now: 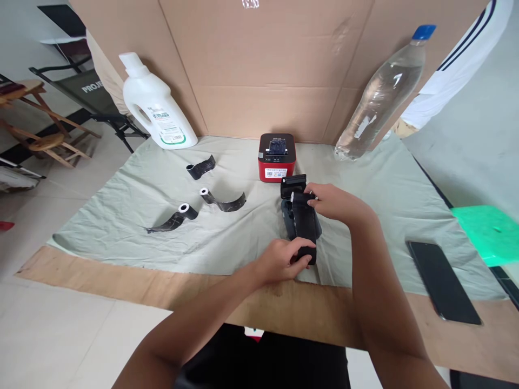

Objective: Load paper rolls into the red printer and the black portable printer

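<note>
Partly, the black ribbon (305,222) hides the dark device (287,220) underneath.

- Two hands, a left hand (284,261) and a right hand (333,202), are reaching over the front edge of the bench (292,308).
- One black device (288,220) is sitting near that edge, with one black strip (305,222) running along it.
- Three loose black rolls (188,212) are lying toward the left edge.
- One red box (277,164) is sitting midway along the back edge.
- Two bottles, a white bottle (158,105) and a clear bottle (381,94), are standing near the back corners.
- One phone (443,282) is lying near the front right corner.
- One green object (488,232) is showing beside the right edge.
- One cloth (243,237) is covering most of the bench.
- One cardboard sheet (263,65) is rising along the back edge.
</note>
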### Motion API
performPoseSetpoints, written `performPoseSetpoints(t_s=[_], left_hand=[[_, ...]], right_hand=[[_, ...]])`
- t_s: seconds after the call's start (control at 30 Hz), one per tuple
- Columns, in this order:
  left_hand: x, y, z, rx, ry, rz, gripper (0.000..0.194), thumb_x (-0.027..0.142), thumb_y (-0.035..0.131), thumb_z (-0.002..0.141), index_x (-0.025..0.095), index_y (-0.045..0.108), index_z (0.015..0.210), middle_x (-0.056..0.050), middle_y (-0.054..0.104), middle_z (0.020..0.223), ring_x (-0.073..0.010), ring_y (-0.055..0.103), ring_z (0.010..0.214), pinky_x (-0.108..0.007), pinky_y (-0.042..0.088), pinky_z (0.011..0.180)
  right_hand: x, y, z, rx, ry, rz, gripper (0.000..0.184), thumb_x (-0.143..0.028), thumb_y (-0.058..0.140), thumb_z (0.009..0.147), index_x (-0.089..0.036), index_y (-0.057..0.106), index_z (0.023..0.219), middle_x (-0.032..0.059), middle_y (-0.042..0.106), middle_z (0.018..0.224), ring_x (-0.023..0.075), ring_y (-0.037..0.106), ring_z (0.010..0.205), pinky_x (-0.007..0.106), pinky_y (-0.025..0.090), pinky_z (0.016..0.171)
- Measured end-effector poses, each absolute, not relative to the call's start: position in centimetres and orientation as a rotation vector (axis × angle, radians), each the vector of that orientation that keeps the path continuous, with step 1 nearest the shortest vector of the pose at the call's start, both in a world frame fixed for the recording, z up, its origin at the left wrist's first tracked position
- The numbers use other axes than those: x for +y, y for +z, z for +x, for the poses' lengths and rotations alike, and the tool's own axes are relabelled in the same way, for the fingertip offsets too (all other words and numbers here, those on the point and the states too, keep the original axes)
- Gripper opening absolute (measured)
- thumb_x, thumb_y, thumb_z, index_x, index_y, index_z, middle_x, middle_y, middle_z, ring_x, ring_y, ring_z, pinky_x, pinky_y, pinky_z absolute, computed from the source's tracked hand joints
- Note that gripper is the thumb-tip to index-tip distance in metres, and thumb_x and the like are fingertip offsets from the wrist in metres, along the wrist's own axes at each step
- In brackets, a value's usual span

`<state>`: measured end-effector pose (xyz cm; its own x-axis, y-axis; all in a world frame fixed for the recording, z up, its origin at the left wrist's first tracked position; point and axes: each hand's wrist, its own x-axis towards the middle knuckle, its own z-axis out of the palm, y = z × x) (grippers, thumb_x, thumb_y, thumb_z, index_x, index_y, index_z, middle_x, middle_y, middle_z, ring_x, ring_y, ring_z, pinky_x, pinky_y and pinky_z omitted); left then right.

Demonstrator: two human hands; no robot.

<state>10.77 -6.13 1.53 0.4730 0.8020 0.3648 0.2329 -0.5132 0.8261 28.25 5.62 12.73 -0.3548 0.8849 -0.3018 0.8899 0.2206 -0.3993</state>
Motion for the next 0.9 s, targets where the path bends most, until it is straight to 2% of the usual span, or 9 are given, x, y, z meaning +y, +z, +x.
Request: performPoseSetpoints(t_s=[0.53, 0.9], left_hand=[[-6.18, 1.29, 10.80, 0.866, 0.944, 2.018, 0.025, 0.029, 0.053, 0.099, 0.018, 0.060, 0.120, 0.005, 0.070, 0.062, -0.0123, 0.075, 0.063, -0.018, 0.047, 0.055], [-6.00, 1.47, 10.78, 0.876, 0.979, 2.113, 0.023, 0.027, 0.053, 0.098, 0.019, 0.062, 0.118, 0.005, 0.068, 0.058, -0.0137, 0.073, 0.061, -0.020, 0.045, 0.053]], right_hand=[[5.26, 13.31, 28.25, 2.400, -0.770, 1.809, 0.026, -0.014, 0.052, 0.091, -0.021, 0.062, 0.114, 0.0121, 0.069, 0.127, 0.0294, 0.064, 0.110, 0.031, 0.043, 0.075], [5.36, 13.25, 28.16, 2.407, -0.778, 1.800, 0.026, -0.016, 0.053, 0.090, -0.022, 0.062, 0.114, 0.0106, 0.070, 0.122, 0.0281, 0.065, 0.104, 0.032, 0.043, 0.073]])
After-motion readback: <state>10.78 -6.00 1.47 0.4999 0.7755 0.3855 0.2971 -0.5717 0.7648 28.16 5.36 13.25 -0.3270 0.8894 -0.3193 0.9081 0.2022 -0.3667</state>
